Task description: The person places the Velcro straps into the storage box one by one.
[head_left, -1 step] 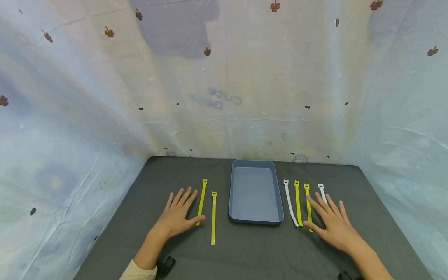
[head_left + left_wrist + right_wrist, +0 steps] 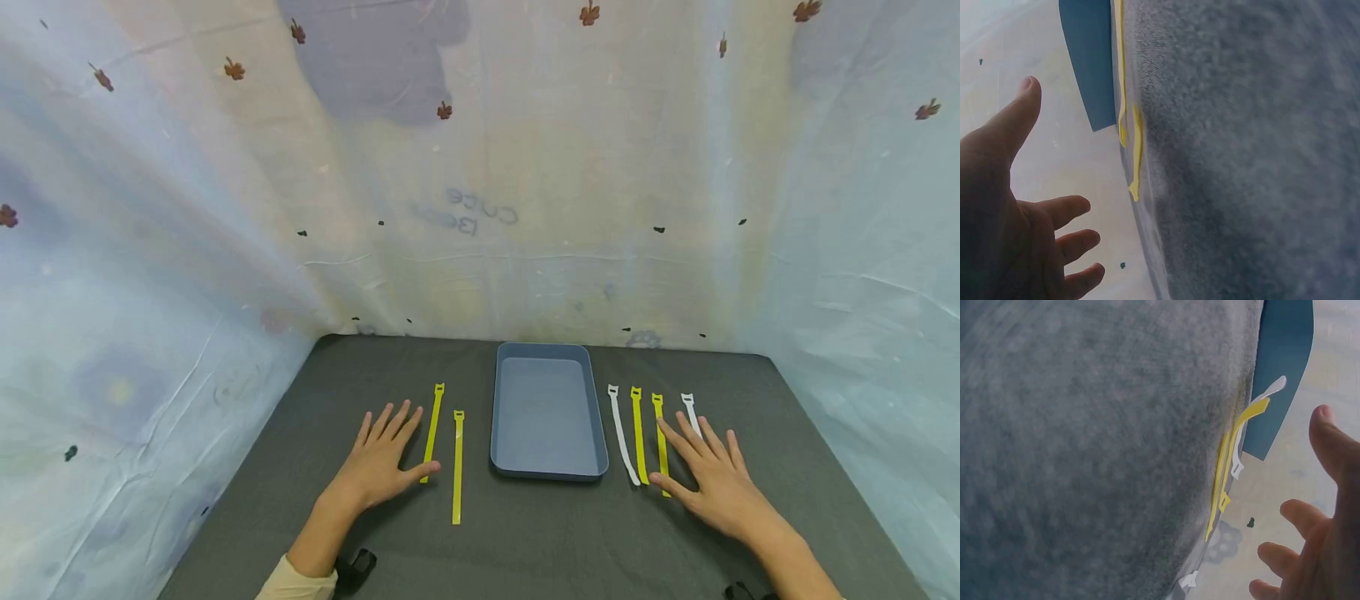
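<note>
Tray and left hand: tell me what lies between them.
In the head view, two things: a yellow strap nearer the tray, and another yellow strap partly hidden by the left hand.

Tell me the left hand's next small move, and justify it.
Probably lower the left hand and pinch the outer yellow cable tie: the fingers are spread and hold nothing, and this is the tie nearest them, its lower end partly hidden by the thumb in the head view.
</note>
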### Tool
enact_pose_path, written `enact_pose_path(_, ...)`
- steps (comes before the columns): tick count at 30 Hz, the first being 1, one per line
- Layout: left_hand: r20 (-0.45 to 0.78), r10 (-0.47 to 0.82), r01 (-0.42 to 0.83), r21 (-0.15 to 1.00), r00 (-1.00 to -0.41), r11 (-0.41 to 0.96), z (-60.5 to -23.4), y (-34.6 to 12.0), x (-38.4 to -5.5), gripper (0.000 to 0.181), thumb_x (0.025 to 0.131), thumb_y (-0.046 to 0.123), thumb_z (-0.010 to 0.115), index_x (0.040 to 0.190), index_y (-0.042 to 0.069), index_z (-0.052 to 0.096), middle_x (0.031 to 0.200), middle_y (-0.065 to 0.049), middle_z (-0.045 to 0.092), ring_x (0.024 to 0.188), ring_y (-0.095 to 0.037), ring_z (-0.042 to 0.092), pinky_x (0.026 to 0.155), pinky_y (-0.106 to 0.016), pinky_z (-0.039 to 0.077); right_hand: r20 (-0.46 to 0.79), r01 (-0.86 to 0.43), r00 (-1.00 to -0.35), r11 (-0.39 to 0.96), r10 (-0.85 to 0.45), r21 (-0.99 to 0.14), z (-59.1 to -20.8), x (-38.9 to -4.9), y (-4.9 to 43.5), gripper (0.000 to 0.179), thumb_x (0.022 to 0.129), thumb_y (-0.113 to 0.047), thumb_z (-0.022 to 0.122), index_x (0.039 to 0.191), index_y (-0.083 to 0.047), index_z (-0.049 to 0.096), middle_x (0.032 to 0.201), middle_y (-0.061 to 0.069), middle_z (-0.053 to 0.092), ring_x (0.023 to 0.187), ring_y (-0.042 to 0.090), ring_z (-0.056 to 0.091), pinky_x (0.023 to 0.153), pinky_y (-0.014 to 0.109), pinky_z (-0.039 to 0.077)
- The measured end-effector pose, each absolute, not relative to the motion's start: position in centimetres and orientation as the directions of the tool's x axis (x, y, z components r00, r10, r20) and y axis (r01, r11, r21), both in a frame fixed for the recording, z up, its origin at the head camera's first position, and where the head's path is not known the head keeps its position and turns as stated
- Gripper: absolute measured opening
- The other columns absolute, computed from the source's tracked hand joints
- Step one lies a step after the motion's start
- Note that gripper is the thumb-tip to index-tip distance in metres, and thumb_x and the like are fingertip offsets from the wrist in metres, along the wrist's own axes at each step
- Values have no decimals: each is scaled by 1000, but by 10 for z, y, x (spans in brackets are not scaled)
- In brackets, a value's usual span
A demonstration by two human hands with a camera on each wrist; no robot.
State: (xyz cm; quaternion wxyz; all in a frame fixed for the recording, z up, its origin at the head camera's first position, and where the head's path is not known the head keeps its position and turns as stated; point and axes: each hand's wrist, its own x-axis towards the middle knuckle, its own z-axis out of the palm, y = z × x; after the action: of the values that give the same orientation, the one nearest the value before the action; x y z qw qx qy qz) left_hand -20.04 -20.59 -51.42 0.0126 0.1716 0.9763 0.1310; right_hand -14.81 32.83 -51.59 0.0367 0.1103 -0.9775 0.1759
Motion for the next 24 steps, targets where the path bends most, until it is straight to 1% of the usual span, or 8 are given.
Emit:
enact_pose_path(6,41,360,357,283,-932,890,-511,-200,-201,100,96,69,67,169,9,35,176,-19,26,162,-47,19,130,-70,9,115,-233,-972,906,-205,-353,-517,-148,331,90,100,-61,69,172,-22,32,176,24,22,162,51,10,127,67,-18)
enact_pose_path(10,32,378,372,272,-925,887,-511,-196,-202,101,97,73,63,170,12,32,178,-16,22,163,-44,18,131,-68,8,106,-227,-974,903,-202,-365,-518,-148,333,90,100,-61,69,172,-21,32,176,25,22,162,52,12,127,69,-16)
enact_pose_path(13,23,391,383,263,-920,886,-512,-194,-203,102,97,77,60,171,14,30,179,-13,19,164,-42,17,131,-67,7,102,-223,-975,903,-199,-368,-518,-150,335,90,100,-60,69,171,-17,33,175,26,22,161,53,14,127,71,-11)
enact_pose_path(16,25,407,399,255,-913,881,-514,-190,-205,102,97,78,57,171,14,31,179,-12,19,164,-41,18,131,-67,8,110,-226,-974,900,-200,-372,-517,-152,336,90,100,-58,70,169,-14,35,174,28,24,159,55,16,127,74,-7)
enact_pose_path(19,26,419,412,255,-907,875,-514,-187,-208,101,98,78,57,171,14,31,179,-12,19,164,-40,18,132,-66,9,123,-232,-972,896,-199,-378,-516,-153,339,89,100,-57,72,168,-11,37,172,29,27,157,57,20,126,75,-5)
enact_pose_path(24,20,433,423,262,-901,867,-511,-179,-212,102,97,78,58,172,17,27,179,-12,20,165,-38,16,132,-64,8,111,-222,-975,903,-194,-369,-517,-160,345,91,100,-57,71,170,-12,34,171,31,27,155,60,21,125,77,-4)
